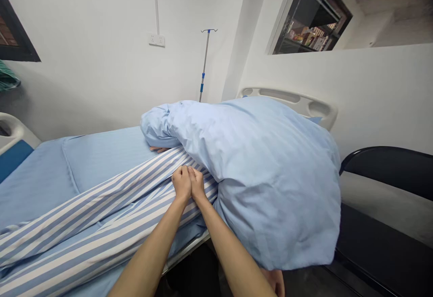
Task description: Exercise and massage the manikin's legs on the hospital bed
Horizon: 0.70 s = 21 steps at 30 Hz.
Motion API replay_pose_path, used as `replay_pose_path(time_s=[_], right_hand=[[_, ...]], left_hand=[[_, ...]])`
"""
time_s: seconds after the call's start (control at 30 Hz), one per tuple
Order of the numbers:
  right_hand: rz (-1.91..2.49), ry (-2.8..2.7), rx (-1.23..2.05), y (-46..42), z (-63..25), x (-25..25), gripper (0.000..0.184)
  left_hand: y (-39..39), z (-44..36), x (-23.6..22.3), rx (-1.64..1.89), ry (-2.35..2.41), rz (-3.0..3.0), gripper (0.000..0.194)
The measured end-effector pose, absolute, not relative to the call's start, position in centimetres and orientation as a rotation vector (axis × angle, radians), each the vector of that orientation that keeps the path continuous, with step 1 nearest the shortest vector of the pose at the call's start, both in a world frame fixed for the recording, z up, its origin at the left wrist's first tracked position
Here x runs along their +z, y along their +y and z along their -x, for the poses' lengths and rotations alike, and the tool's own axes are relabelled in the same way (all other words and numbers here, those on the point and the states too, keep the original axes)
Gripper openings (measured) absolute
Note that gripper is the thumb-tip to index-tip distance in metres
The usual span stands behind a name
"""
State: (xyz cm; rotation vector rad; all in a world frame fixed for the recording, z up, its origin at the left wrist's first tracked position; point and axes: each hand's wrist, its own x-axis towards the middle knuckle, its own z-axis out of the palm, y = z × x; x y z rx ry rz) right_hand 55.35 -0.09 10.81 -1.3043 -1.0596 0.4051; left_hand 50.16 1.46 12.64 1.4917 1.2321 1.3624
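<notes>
My left hand point(181, 182) and my right hand point(197, 182) are side by side, both closed, their knuckles touching or nearly so. They are over the striped trousers point(142, 225) of a figure lying on the bed, close to the lower edge of a light blue quilt point(267, 166). What the fingers hold, if anything, is hidden. The quilt is heaped over the figure's upper body. From beneath its far edge show the fingers of a hand point(159, 149), not mine. A skin-coloured part point(275, 281) hangs below the quilt's near side.
The bed's blue sheet point(98, 153) shows beyond the legs. A pale headboard point(291, 96) stands to the right, a footboard point(15, 130) to the left. An IV pole point(205, 62) rises behind the bed. A black folding chair point(389, 238) is at the right, near the quilt.
</notes>
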Motion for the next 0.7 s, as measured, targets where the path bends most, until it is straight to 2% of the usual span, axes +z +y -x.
replay_pose_path(time_s=[0.33, 0.53, 0.7], right_hand=[[1.372, -1.081, 0.398, 0.0, -55.5, 11.1, 0.038], [1.603, -1.385, 0.128, 0.3, -57.5, 12.6, 0.039], [1.600, -1.334, 0.243, 0.6, -58.7, 11.5, 0.038]], left_hand=[[1.2, -49.8, 10.8, 1.206, 1.387, -1.722, 0.035], [1.0, -50.0, 11.0, 1.046, 1.483, -1.788, 0.031], [0.9, -50.0, 10.7, 1.007, 1.506, -1.764, 0.029]])
